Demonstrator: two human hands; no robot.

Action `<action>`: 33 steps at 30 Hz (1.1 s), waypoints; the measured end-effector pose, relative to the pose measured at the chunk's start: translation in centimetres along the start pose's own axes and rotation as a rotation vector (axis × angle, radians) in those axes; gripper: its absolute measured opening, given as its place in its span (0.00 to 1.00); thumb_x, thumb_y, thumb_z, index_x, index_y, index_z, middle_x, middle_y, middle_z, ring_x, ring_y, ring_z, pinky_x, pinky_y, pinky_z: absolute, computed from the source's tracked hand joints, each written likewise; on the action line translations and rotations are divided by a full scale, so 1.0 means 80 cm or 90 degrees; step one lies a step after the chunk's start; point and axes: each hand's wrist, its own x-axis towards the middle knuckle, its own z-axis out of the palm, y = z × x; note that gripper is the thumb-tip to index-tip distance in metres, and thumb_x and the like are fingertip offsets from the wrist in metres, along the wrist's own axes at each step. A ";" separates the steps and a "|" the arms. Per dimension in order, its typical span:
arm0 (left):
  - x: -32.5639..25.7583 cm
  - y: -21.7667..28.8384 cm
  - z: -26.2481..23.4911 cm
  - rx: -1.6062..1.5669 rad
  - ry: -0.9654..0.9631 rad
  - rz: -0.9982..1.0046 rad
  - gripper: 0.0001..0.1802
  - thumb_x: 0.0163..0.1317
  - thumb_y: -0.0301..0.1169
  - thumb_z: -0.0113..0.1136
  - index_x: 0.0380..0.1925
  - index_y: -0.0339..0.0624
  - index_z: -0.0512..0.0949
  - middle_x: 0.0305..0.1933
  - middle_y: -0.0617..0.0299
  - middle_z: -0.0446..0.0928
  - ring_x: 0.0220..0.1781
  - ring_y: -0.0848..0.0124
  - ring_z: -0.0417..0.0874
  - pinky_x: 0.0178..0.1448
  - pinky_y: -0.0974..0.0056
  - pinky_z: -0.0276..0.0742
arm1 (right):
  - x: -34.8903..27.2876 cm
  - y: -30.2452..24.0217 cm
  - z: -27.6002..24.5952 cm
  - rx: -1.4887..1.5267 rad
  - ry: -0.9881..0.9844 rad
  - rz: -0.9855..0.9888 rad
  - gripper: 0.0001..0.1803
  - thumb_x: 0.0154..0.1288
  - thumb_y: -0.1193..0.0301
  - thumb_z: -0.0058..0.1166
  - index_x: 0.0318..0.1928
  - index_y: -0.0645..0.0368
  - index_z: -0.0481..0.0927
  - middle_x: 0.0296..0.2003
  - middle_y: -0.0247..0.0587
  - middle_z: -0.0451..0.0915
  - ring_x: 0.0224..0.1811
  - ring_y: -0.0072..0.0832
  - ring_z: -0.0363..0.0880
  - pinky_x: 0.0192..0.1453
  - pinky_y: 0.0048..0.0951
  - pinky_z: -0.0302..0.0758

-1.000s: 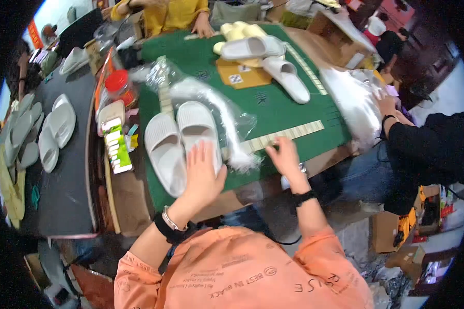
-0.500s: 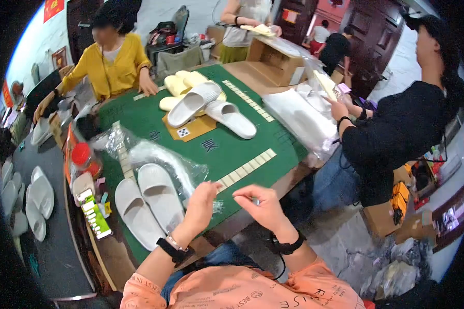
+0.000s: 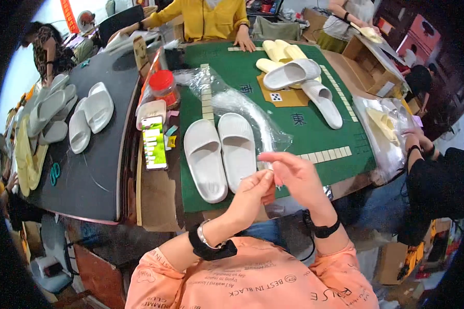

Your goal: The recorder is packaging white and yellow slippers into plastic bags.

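At the near edge of the green table mat [image 3: 314, 129], just above the person's lap, the two hands meet in the air. The left hand [image 3: 252, 193] has its fingertips drawn together against the thumb as if pinching. The right hand [image 3: 296, 177] is half curled, its thumb and forefinger close to the left fingertips. Whether something thin, such as a film of plastic, is caught between them is too small to tell. Just beyond the hands a pair of white slippers [image 3: 221, 152] lies side by side on the mat, soles down and toes pointing away, untouched by either hand. A crumpled clear plastic bag [image 3: 242, 100] lies behind and to the right of them, with its tail trailing toward the hands. By the look of it, the step in hand is fingertip work, perhaps separating or opening something flimsy, with the slippers waiting. The next move would call for a firm pinch on both sides and a gentle pull apart, then a reach forward to the pair. To the left lie a phone [image 3: 153, 141] with a lit screen and a red-lidded jar [image 3: 165, 87]. A row of pale tiles [image 3: 325, 154] runs along the mat on the right. At the right edge, another person's hand [image 3: 415, 139] works at a bag of yellow slippers [image 3: 386, 123].
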 end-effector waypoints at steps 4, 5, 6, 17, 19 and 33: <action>-0.005 -0.021 -0.020 0.061 0.098 -0.058 0.12 0.64 0.35 0.42 0.36 0.38 0.70 0.35 0.59 0.73 0.38 0.72 0.75 0.42 0.70 0.69 | 0.015 0.030 0.044 0.024 -0.012 0.022 0.11 0.63 0.71 0.45 0.40 0.64 0.76 0.32 0.35 0.79 0.31 0.15 0.73 0.34 0.19 0.71; -0.011 -0.019 -0.028 0.059 0.106 -0.059 0.12 0.64 0.35 0.42 0.36 0.38 0.70 0.35 0.59 0.73 0.38 0.72 0.75 0.42 0.70 0.69 | 0.014 0.030 0.050 0.028 -0.019 0.026 0.11 0.63 0.71 0.45 0.40 0.64 0.76 0.32 0.35 0.79 0.31 0.15 0.73 0.34 0.19 0.71; -0.016 -0.016 -0.034 0.353 0.033 0.032 0.14 0.62 0.35 0.45 0.41 0.35 0.68 0.39 0.53 0.73 0.44 0.66 0.73 0.48 0.66 0.68 | 0.010 0.028 0.053 0.063 0.025 0.034 0.10 0.63 0.71 0.45 0.38 0.65 0.76 0.30 0.35 0.79 0.31 0.15 0.73 0.36 0.18 0.71; 0.128 0.124 -0.282 1.022 0.388 0.274 0.13 0.52 0.27 0.44 0.34 0.39 0.78 0.37 0.47 0.77 0.41 0.54 0.77 0.48 0.58 0.71 | 0.047 0.119 0.113 0.453 -0.146 0.411 0.08 0.64 0.69 0.37 0.35 0.61 0.68 0.13 0.29 0.61 0.13 0.19 0.56 0.16 0.22 0.55; 0.154 0.121 -0.303 1.034 0.288 0.080 0.15 0.51 0.31 0.45 0.34 0.35 0.78 0.41 0.42 0.74 0.47 0.51 0.74 0.51 0.57 0.69 | 0.066 0.131 0.127 0.457 -0.116 0.441 0.09 0.63 0.69 0.38 0.33 0.61 0.69 0.13 0.30 0.63 0.13 0.20 0.59 0.16 0.23 0.57; 0.180 0.064 -0.389 1.117 0.235 0.040 0.19 0.57 0.38 0.38 0.32 0.38 0.78 0.40 0.46 0.75 0.44 0.55 0.77 0.45 0.54 0.72 | 0.192 0.172 0.231 0.217 0.185 0.185 0.08 0.56 0.71 0.42 0.28 0.63 0.72 0.18 0.39 0.70 0.16 0.27 0.66 0.17 0.32 0.58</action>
